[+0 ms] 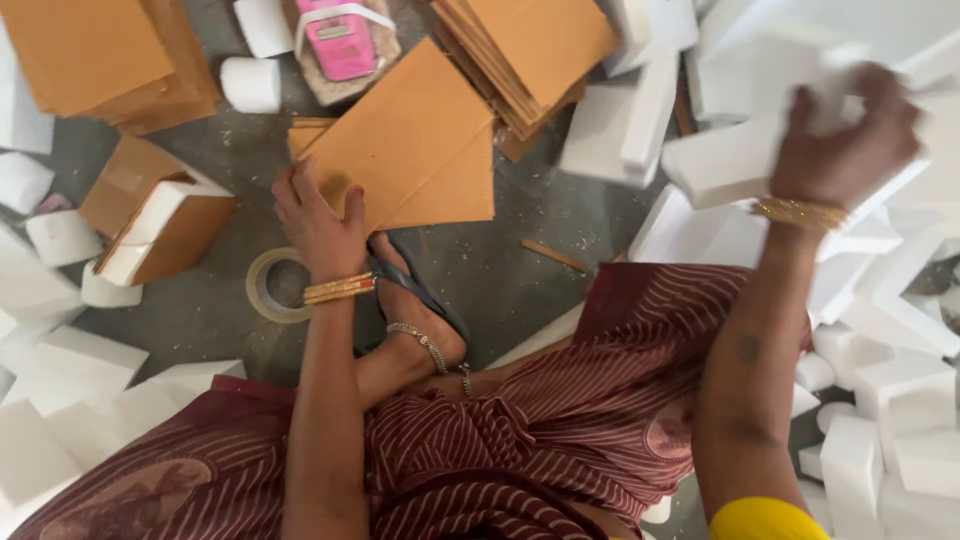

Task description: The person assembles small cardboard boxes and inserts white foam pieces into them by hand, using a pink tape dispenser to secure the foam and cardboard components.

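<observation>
My left hand (318,218) rests on the near edge of a flat brown cardboard sheet (410,140) lying on the grey floor, fingers gripping its corner. My right hand (850,130) is raised at the upper right, blurred, closed on a white foam block (730,160) lifted off the heap of foam pieces. Both wrists wear gold bangles. My sandalled foot (420,310) lies just below the cardboard, and a striped maroon garment covers my lap.
A stack of flat cardboard sheets (530,50) lies at top centre, another (100,60) at top left. An open carton with foam inside (160,220) sits left. A tape roll (272,285) lies by my left wrist. A pink tape dispenser (340,40) is at top. Foam pieces (880,400) crowd the right and left.
</observation>
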